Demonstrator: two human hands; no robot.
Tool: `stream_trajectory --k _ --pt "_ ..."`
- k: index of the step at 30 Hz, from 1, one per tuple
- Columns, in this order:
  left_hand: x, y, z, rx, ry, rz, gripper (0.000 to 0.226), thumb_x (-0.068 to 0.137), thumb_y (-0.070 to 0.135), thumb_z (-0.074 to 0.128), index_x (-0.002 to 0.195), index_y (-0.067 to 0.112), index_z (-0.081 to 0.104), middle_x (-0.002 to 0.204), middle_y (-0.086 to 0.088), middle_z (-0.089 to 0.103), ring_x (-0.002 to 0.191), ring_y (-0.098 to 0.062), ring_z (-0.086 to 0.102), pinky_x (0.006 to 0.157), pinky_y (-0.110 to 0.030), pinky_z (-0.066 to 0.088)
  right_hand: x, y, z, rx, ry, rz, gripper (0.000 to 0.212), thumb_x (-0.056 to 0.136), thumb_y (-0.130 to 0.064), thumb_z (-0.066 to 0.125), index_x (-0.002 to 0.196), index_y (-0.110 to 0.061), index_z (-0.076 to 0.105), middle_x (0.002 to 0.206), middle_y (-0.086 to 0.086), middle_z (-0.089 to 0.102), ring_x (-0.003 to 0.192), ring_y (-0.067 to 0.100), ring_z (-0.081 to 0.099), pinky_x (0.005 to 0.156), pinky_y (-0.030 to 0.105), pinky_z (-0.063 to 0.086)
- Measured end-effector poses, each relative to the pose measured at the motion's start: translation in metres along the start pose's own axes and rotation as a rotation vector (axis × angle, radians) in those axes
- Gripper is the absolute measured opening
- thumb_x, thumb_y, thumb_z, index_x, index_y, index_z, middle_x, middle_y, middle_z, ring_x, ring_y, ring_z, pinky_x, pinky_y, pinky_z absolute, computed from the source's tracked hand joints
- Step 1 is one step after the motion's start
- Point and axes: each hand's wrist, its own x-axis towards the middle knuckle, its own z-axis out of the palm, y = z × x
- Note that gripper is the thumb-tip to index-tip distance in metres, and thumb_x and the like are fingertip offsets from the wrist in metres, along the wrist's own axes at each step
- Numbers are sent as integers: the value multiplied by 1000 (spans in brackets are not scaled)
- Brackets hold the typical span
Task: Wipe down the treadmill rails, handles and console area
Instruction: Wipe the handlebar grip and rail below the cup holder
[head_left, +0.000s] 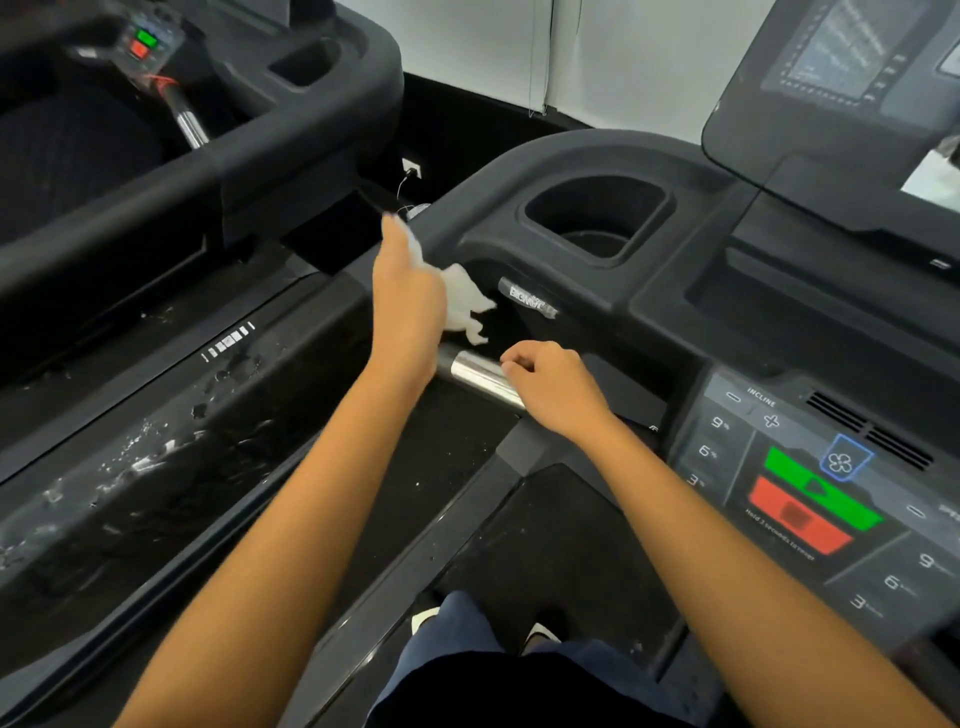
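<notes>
My left hand (408, 301) holds a crumpled white wipe (465, 304) pressed against the black moulded arm of the treadmill, just below the cup holder (597, 218). The thumb points up. My right hand (553, 387) is curled over the chrome handle (480, 376) that sticks out under the console. The console panel (810, 499), with green and red buttons and incline numbers, lies to the right. The black side rail (156, 467) runs down the left and carries white smears and specks.
A second treadmill (197, 119) stands to the left with its own chrome handle and buttons. A tilted screen (841, 67) rises at the top right. My legs and shoes stand on the belt (561, 545) below. A wall socket (411, 169) sits behind.
</notes>
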Motion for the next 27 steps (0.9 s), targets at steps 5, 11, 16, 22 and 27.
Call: stream_trajectory --k 5,11,16,22,27 --pt "74 -18 26 726 -269 542 75 94 -2 41 150 0 -9 160 -17 -8 146 -19 10 115 -15 13 -1 -1 2 -40 15 14 23 99 -32 46 111 -26 63 80 -7 64 68 9 59 57 27 47" --pt "127 -74 46 1566 -375 660 75 92 8 46 148 -7 -2 157 -28 -6 147 -38 -7 120 -47 8 4 -1 4 -84 1 63 25 98 -36 44 113 -27 62 81 -7 63 75 13 60 62 29 45" --pt "131 -60 44 1678 -447 710 76 91 8 43 148 -7 -6 157 -27 -7 147 -37 -7 120 -45 9 18 -10 12 -80 -12 127 24 97 -37 43 111 -28 61 82 -7 65 78 16 62 70 33 50" --pt "114 -70 3 1838 -560 839 79 89 13 36 146 -6 -14 158 -24 -9 147 -34 -8 119 -43 15 25 -17 17 -51 27 183 41 98 -37 43 138 -30 43 103 -9 66 88 15 58 74 34 44" --pt "96 -71 -32 1986 -602 901 72 94 17 30 147 -5 -13 158 -23 -10 148 -31 -9 120 -42 12 28 -22 22 -23 86 182 51 97 -35 45 146 -27 30 117 -2 64 104 21 60 80 37 45"
